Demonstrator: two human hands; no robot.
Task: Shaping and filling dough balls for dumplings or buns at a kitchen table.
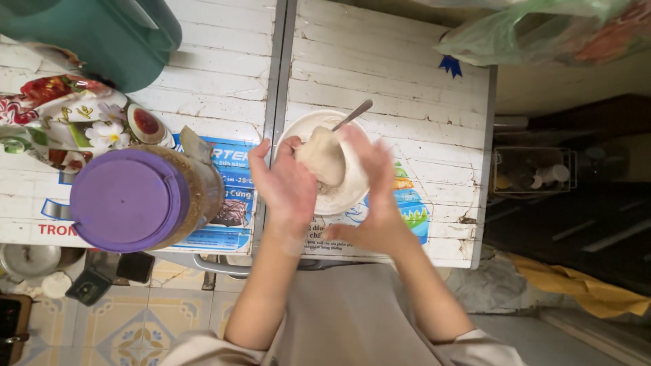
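Observation:
Both hands hold a pale lump of dough over a white bowl on a white chest freezer lid. My left hand cups the dough from the left. My right hand, blurred by motion, presses on it from the right. A metal spoon leans in the bowl, its handle pointing up and to the right. Flour dusts the fingers and the bowl's inside.
A large jar with a purple lid stands left of the bowl. A teal container and a flowered packet sit at the far left. A plastic bag lies at the top right. Tiled floor and a pot show below.

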